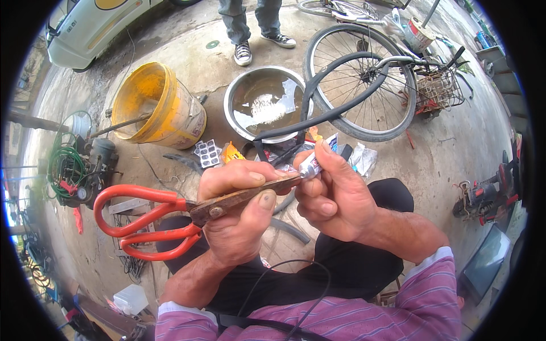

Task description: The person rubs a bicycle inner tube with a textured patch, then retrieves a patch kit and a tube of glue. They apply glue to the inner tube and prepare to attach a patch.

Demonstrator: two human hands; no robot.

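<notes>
My left hand [236, 210] is closed around the blades of a pair of scissors [211, 211], whose red handles point out to the left. The blade tips meet the metal neck of a small tube [310, 166]. Pinched in my right hand [338, 196], the tube is tilted, its neck toward the scissors. Fingers hide part of its printed body. Just beyond my hands, a black inner tube [341, 118] loops from the bicycle wheel [364, 82] across the rim of a metal basin [230, 108] of water.
A yellow bucket [190, 116] stands left of the basin, with a compressor [102, 159] and green hose further left. A patch sheet [208, 153] and plastic wrappers [363, 159] lie ahead. Beyond the basin stands a person in sneakers [243, 54]. Power tools [483, 196] lie at the right.
</notes>
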